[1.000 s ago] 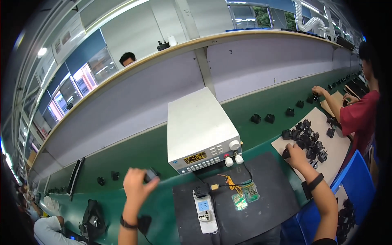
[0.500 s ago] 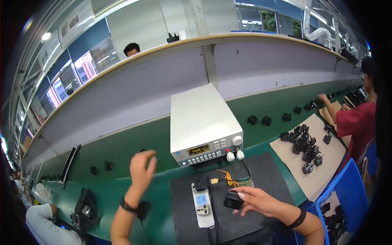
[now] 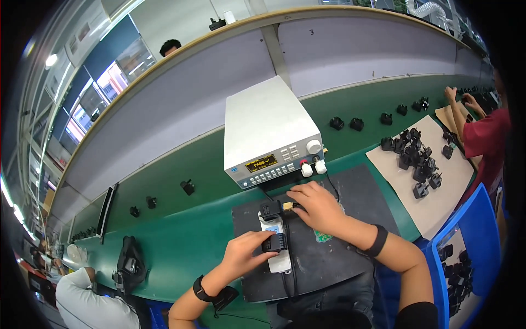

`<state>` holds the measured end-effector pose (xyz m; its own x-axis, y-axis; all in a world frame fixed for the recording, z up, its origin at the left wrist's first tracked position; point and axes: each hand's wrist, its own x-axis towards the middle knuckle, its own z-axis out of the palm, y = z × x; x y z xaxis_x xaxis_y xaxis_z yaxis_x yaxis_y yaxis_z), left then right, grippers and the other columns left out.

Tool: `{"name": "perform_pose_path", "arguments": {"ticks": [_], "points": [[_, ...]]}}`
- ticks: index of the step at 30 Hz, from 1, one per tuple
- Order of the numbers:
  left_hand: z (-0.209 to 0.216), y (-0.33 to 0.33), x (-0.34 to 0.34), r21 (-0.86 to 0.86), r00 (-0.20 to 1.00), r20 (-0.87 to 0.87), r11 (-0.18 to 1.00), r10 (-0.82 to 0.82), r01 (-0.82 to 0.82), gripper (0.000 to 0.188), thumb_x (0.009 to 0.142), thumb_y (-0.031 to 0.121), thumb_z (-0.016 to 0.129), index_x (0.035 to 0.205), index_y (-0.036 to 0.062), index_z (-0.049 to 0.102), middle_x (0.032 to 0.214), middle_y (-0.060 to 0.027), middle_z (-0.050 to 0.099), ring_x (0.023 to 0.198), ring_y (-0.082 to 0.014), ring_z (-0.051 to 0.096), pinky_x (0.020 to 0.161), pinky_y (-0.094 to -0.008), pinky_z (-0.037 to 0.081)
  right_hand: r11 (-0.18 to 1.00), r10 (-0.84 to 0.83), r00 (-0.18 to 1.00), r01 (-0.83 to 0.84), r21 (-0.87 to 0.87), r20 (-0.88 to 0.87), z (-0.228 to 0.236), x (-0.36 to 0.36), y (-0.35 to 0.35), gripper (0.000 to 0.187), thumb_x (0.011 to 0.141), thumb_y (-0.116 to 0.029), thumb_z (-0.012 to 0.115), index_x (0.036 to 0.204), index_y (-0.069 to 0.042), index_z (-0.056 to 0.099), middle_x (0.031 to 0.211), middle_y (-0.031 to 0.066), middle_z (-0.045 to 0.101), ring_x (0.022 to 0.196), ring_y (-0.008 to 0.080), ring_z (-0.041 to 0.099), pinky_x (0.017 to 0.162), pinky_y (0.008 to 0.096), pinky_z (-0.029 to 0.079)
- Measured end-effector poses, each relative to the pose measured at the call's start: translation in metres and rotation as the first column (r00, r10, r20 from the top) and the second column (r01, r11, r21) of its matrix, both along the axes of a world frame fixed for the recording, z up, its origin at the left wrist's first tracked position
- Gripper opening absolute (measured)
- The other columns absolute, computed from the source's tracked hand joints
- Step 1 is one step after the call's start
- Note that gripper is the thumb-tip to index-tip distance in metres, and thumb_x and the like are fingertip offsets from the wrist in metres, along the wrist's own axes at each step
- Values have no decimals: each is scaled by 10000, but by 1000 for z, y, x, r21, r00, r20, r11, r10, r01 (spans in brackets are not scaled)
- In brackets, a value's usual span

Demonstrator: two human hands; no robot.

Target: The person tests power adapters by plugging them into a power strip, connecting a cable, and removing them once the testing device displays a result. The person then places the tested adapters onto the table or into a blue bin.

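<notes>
Gripping 1 black adapter (image 3: 275, 243) between thumb and fingers, our left hand (image 3: 245, 253) had it at the white power strip (image 3: 281, 266), near the left edge of the black mat (image 3: 329, 268). Our right hand (image 3: 316, 207) curled at a yellow connector (image 3: 287, 206) beside a 2nd adapter (image 3: 270, 210); we couldn't tell whether it pinched anything.

1. Left hand (image 3: 241, 255): holds a black adapter (image 3: 277, 243) over the white power strip (image 3: 281, 266).
2. Right hand (image 3: 322, 208): fingers at the yellow connector (image 3: 287, 206), beside a second adapter (image 3: 270, 210).
3. White instrument (image 3: 267, 120): stands behind the strip on the green surface (image 3: 192, 216).
4. Black plugs (image 3: 417, 157): piled on a tan sheet (image 3: 438, 204).
</notes>
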<state>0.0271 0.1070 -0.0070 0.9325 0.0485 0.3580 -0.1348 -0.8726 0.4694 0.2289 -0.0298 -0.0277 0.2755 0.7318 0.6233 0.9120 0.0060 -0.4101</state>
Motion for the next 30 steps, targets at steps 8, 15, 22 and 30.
{"name": "perform_pose_path", "arguments": {"ticks": [8,15,22,30], "points": [[5,-18,10,239,989,-122,970,83,-52,448,694,257,790,1073,62,651,971,-101,685,843,-262,661,705,-323,526,991,42,997,-33,-132,60,-22,13,8,174,774,-149,660,930,-72,658,804,104,583,823,292,610,701,395,493],[3,-17,8,199,988,-117,977,99,-74,468,678,240,796,1086,64,650,983,-100,686,861,-262,659,745,-327,501,949,85,981,-133,-287,-173,-11,-33,-57,127,801,-119,617,908,-55,642,810,103,590,814,298,607,685,393,493],[-1,-17,8,178,988,-115,980,106,-84,494,654,217,812,1092,60,649,981,-99,687,839,-256,656,729,-323,484,976,143,952,-181,-122,-271,-25,-40,-52,205,818,-167,633,984,-47,643,821,83,585,810,280,596,673,390,489],[2,-18,10,161,988,-132,985,86,-64,512,645,231,819,1091,48,648,990,-105,686,828,-251,658,732,-327,491,955,210,974,-224,-194,-89,-18,-36,-41,162,782,-148,653,887,-30,619,822,80,588,830,270,600,681,374,498]]}}
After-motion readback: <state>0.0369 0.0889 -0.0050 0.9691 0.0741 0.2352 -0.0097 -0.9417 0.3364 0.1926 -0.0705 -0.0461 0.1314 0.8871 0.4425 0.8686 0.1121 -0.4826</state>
